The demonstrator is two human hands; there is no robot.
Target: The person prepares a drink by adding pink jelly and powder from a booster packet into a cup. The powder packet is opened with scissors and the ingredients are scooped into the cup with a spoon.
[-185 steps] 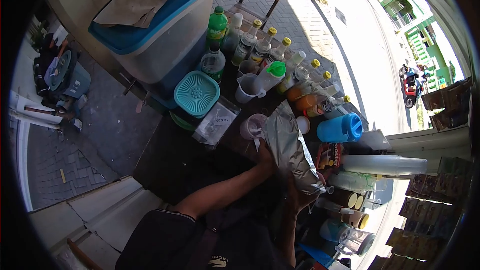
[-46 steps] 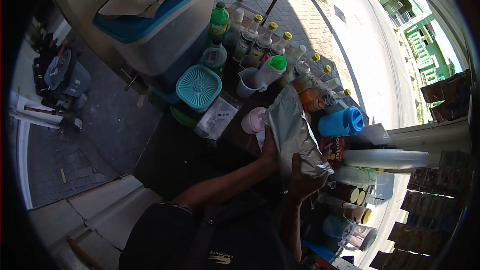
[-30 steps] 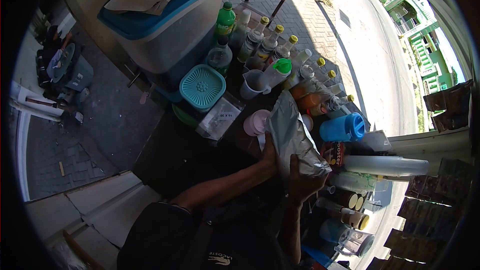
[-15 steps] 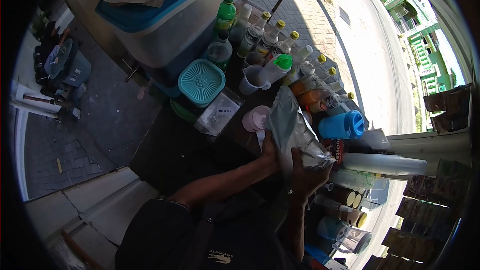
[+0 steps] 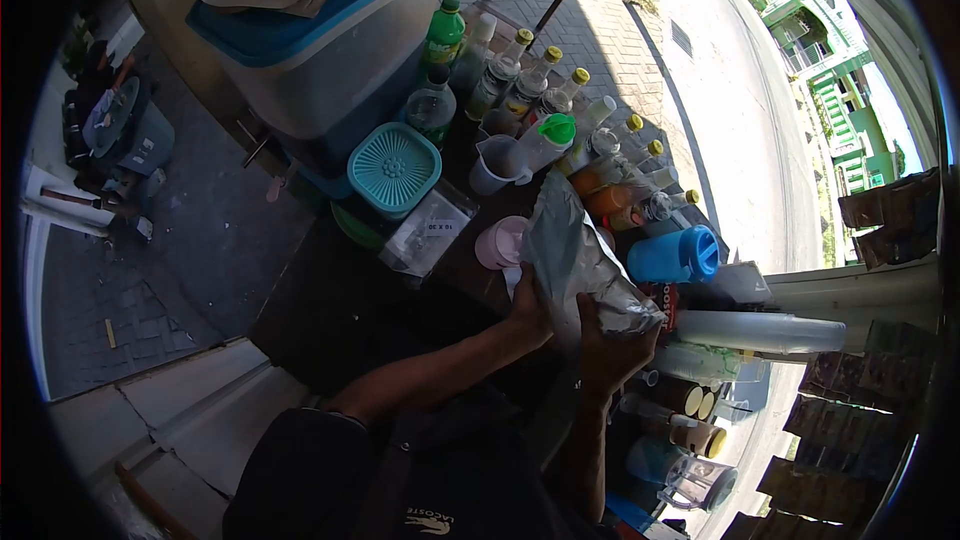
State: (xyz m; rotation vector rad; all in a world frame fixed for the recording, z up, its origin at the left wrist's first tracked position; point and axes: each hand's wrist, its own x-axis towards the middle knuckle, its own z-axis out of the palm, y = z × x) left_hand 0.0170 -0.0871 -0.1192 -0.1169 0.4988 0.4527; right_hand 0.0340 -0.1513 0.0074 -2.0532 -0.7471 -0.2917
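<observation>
Between my two hands is a silver foil bag (image 5: 570, 240), crumpled at its right end and tilted over the dark counter. My left hand (image 5: 531, 306) is closed on its lower left edge. Lower right, my right hand (image 5: 613, 352) grips the crumpled end, thumb laid on the foil. Just left of the bag stands a pink cup (image 5: 499, 243), with a small white piece below it. Beyond the bag are a clear measuring jug (image 5: 492, 166) and a green-capped bottle (image 5: 545, 143). What the bag contains is hidden.
Several yellow-capped bottles (image 5: 545, 80) line the counter's far side. A blue lidded jug (image 5: 672, 254) and stacked plastic cups (image 5: 760, 330) stand at right. At left are a turquoise container (image 5: 395, 168) and a large blue-lidded bin (image 5: 320, 70). Sachets (image 5: 850, 390) hang far right.
The whole view has shifted slightly, so things sit a little further left. Both hands keep their hold on the foil bag, with little change in its pose.
</observation>
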